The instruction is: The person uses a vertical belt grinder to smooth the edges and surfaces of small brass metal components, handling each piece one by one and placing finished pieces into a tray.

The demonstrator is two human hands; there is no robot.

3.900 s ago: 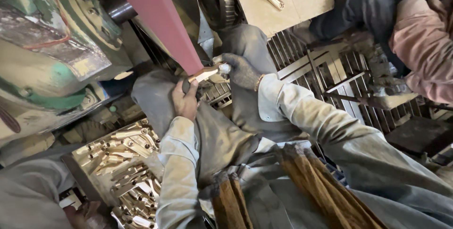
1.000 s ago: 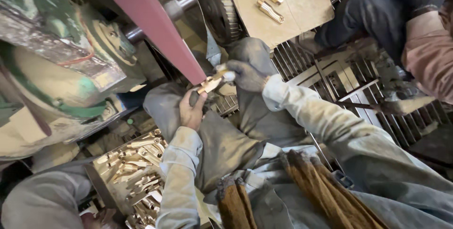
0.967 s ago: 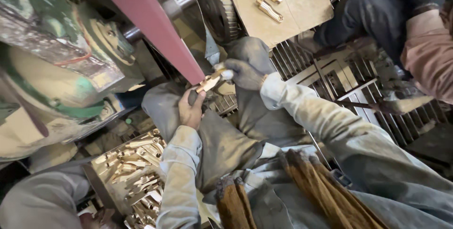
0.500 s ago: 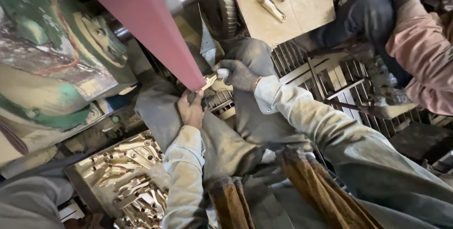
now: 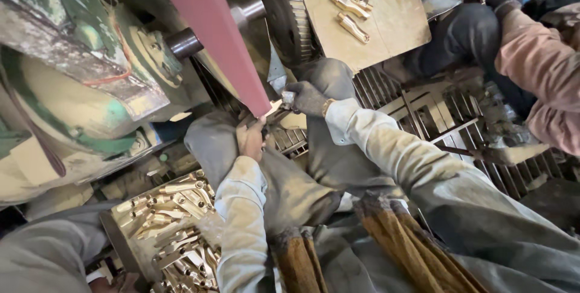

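I hold a small brass part (image 5: 275,107) against the lower edge of the red sanding belt (image 5: 208,27), a little left of the middle of the frame. My left hand (image 5: 251,139) is bare and sits just below the part, fingers closed on its near end, thumb side toward the belt. My right hand (image 5: 307,98) wears a dark glove and grips the far end of the part, fingers curled tight around it. Both my sleeves are pale and dusty and run down toward the bottom of the frame.

The belt slants from the top of the frame down to the part. Left of it, filling the upper left, is the green and cream machine body (image 5: 72,87), with a dark shaft (image 5: 184,43) sticking out beside the belt. A toothed wheel (image 5: 290,9) shows behind the belt at the top centre.

At the lower left lies a tray of brass parts (image 5: 169,220), heaped loosely. At the top, right of centre, three more brass pieces (image 5: 352,3) lie on a flat board (image 5: 393,21). In the upper right corner another person's pink sleeve (image 5: 538,63) reaches in, well apart from my hands.
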